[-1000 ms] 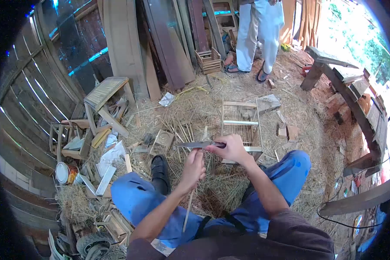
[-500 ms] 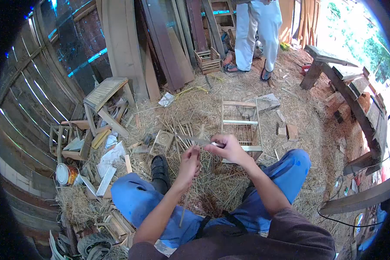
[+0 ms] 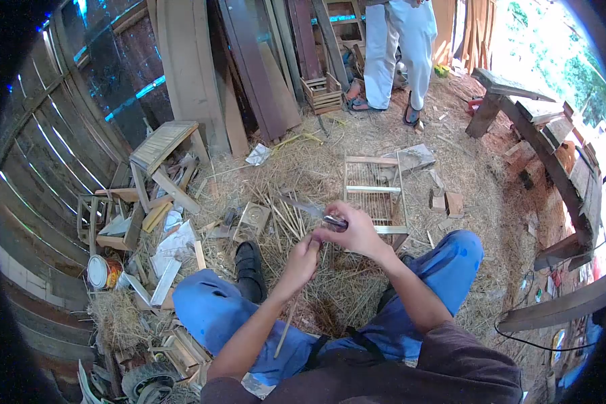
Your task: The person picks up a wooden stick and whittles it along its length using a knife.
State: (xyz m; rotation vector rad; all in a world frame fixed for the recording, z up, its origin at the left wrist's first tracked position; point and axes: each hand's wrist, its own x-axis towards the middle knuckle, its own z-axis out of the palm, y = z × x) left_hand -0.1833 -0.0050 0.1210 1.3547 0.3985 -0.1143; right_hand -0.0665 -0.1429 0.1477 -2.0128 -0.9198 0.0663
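Observation:
My right hand point(image 3: 353, 232) is closed round the dark handle of a knife, whose blade point(image 3: 299, 205) points left and slightly up. Just below and left of it, my left hand point(image 3: 299, 264) pinches a thin stick point(image 3: 286, 330) that runs down past my wrist toward my left thigh. The two hands meet or nearly meet at the fingertips, and the stick's upper end is hidden there. Beyond the hands, several thin sticks point(image 3: 286, 219) lie on the straw beside a small wooden block point(image 3: 252, 222).
A slatted wooden frame point(image 3: 372, 190) lies ahead. To the left are a small stool point(image 3: 163, 145), a tin can point(image 3: 104, 271) and scrap wood. A person in light trousers point(image 3: 400, 54) stands at the back. A wooden bench point(image 3: 549, 145) is on the right.
Both hands have shifted slightly right and a little down. The knife blade has moved right and now tilts more upward to the left. The stick's lower end has swung slightly left.

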